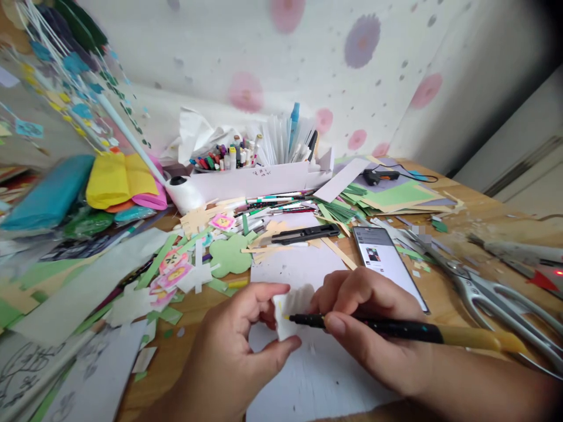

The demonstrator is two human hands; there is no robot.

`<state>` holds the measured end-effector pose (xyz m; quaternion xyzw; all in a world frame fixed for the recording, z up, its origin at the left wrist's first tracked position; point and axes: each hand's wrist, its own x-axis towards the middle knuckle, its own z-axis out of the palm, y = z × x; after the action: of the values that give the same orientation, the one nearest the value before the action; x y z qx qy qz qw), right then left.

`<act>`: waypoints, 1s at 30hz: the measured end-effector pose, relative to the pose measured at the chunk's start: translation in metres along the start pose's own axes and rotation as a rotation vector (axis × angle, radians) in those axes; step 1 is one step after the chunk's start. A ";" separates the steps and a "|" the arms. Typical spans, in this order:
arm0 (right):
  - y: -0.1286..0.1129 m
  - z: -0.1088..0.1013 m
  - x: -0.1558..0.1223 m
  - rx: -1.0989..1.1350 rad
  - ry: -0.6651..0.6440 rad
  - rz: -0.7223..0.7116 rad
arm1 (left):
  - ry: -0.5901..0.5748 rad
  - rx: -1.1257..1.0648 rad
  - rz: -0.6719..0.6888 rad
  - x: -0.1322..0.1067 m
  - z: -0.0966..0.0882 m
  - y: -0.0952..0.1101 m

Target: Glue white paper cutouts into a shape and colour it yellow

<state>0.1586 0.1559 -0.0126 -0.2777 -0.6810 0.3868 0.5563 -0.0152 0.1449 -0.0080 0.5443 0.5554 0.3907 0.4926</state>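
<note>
My left hand [240,340] pinches a small white paper cut-out [292,310] between thumb and fingers, just above a white sheet [308,375] on the wooden desk. My right hand [365,328] grips a black marker with a yellow end [404,331]. Its yellow tip touches the left part of the cut-out. Both hands are closed around what they hold, near the desk's front edge.
A phone [387,258] lies right of the hands, scissors [488,293] further right. A black utility knife [305,234], green paper flower [231,255], paper scraps, a white box of markers [259,170] and a glue gun [380,174] crowd the desk behind.
</note>
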 end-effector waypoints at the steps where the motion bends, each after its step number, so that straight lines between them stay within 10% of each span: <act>1: 0.000 0.000 0.000 0.000 0.018 0.007 | 0.009 0.004 0.001 0.000 0.000 0.000; 30: -0.009 -0.001 0.001 -0.038 -0.008 0.042 | 0.045 0.129 0.064 -0.001 -0.004 -0.002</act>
<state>0.1601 0.1518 -0.0044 -0.3010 -0.6844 0.3866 0.5399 -0.0200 0.1438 -0.0089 0.5837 0.5725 0.3816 0.4311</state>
